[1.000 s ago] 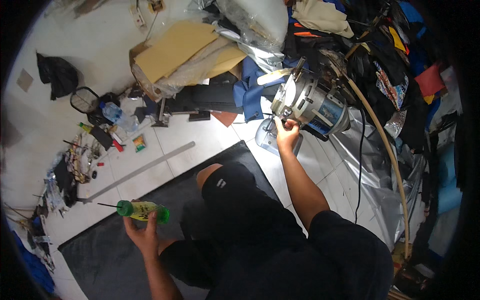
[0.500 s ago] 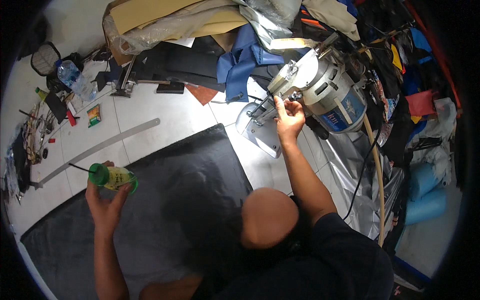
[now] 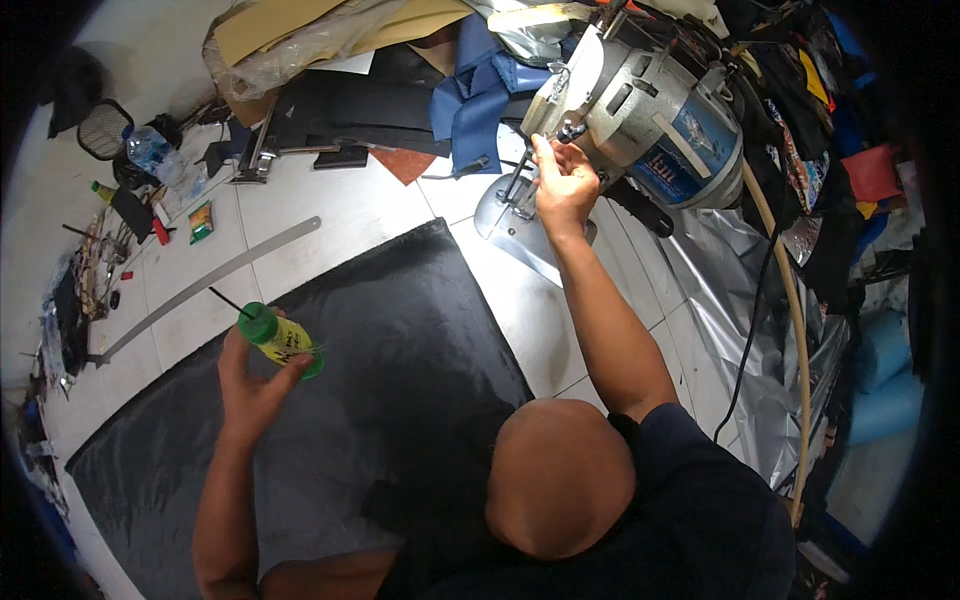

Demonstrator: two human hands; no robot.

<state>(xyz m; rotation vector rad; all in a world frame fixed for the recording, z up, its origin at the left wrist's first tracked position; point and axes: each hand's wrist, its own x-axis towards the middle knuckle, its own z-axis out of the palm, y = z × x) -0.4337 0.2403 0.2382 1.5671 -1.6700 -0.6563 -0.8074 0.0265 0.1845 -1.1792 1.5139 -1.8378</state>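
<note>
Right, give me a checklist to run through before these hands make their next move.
1. Bottle gripped: ok, the left hand has its fingers and thumb around it.
2. Cap on the bottle: ok, green, with a thin black tube sticking out.
3. Right hand away from the machine: not ok, its fingers are right at the machine's front.
4. Machine switched off: cannot tell, nothing visible settles it.
5. Cord clear of both hands: ok, it runs down to the right of the right arm.
6. Metal strip off the black sheet: ok, it lies on the tiles beyond its edge.
</note>
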